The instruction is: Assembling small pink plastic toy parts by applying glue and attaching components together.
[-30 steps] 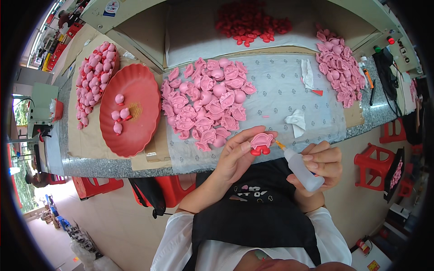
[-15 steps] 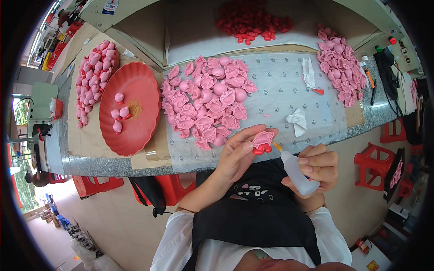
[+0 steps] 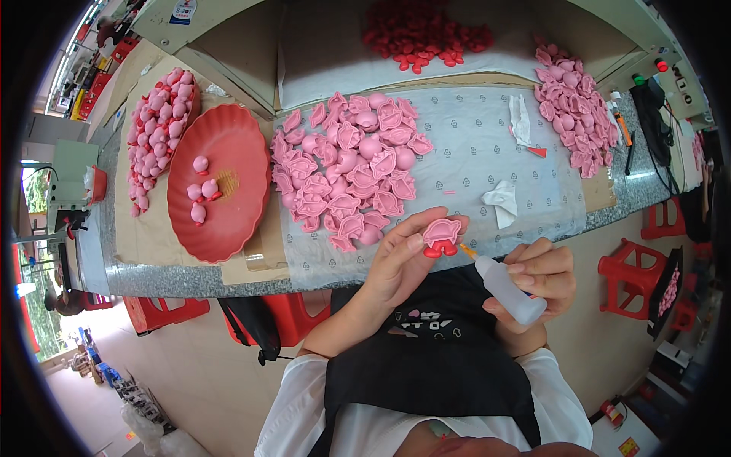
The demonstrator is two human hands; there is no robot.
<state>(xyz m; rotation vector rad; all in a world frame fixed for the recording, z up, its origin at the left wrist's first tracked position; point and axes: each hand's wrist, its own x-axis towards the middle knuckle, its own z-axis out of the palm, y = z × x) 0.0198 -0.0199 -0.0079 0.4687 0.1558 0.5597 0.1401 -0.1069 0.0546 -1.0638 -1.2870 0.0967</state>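
Between the thumb and fingers of my left hand (image 3: pixel 402 255) is a pink hollow plastic piece (image 3: pixel 440 231) with a red two-lobed piece (image 3: pixel 440 249) at its lower edge. My right hand (image 3: pixel 542 280) is wrapped round a translucent white squeeze bottle (image 3: pixel 509 289), tilted with its orange nozzle (image 3: pixel 468 250) toward the red piece. A small gap shows between nozzle and piece. Beyond my left hand a heap of pink pieces (image 3: pixel 346 171) lies on a printed white sheet (image 3: pixel 464 145), some hollow side up, some rounded side up.
At left, a red scalloped plate (image 3: pixel 194 232) holds several pink-and-red pieces, beside a heap of similar ones (image 3: pixel 156 137). Red pieces (image 3: pixel 426 38) lie inside the grey booth (image 3: pixel 244 53). More pink pieces (image 3: pixel 575 114) are at right, near crumpled tissue (image 3: pixel 501 204) and an orange-handled knife (image 3: pixel 623 129).
The bottle and my right hand have drawn slightly right and down, away from the piece. My left hand has turned the pink piece a little and shifted it slightly left.
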